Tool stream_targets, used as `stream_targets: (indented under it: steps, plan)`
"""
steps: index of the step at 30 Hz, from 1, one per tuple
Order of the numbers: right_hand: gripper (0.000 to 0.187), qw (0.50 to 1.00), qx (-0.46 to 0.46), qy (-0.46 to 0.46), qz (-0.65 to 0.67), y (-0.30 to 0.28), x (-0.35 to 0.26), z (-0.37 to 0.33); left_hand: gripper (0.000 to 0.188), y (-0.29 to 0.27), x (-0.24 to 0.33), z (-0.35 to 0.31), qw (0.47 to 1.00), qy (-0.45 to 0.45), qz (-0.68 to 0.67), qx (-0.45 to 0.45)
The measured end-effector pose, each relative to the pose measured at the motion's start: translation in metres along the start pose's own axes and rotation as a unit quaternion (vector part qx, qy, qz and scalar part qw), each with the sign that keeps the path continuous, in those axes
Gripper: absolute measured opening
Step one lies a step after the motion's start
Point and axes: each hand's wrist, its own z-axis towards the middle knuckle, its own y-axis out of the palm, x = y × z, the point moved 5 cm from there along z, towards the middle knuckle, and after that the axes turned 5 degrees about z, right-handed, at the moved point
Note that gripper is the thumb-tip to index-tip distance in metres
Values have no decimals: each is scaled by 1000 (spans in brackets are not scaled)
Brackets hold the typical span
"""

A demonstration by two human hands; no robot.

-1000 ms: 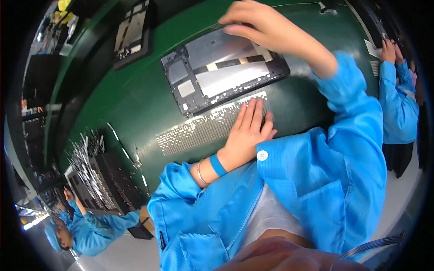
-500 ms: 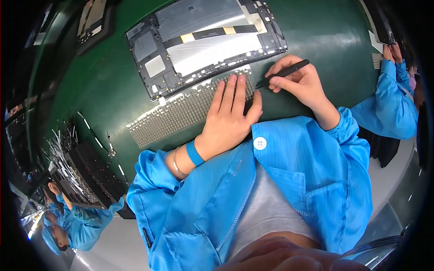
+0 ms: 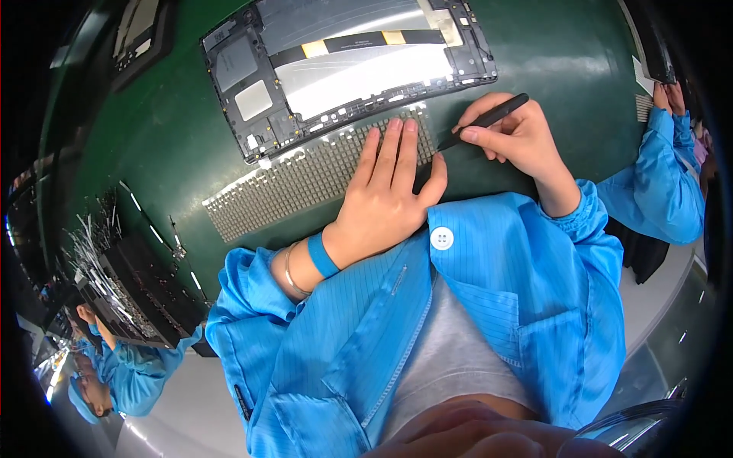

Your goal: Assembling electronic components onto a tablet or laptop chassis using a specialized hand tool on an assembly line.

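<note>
My left hand lies flat with its fingers stretched over the right part of a sheet of small grey square pads, pressing it to the table. In my right hand I grip slim black tweezers much like a pen. Their pointed end is at the sheet's right edge, close to my left thumb; whether a pad is between the tips is too small to tell. Just beyond the sheet lies an opened tablet housing, its silvery inside facing up and a black strip with yellow patches across it.
The green table extends around the housing. At the left stands a black holder full of thin strips, with loose strips beside it. Another device is at the far left. Co-workers in blue sit at the right and lower left.
The view has shifted slightly, so the housing and sheet appear a little further left and spread. The tweezers' tip stays by the sheet's right edge; my left hand still rests flat.
</note>
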Motion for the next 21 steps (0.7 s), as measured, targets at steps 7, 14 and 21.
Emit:
stream_targets:
  steps: [7,14,21]
  plan:
    - [12,1000,-11,7,-27,-1,-3,1,30,2,2,0,1000,3,16,9]
    - [13,998,-8,-62,-29,-1,3,-6,30,-3,3,2,1000,-10,0,-8]
    - [14,996,-5,-71,-47,-3,2,-6,31,-1,3,-1,1000,-3,-2,-6]
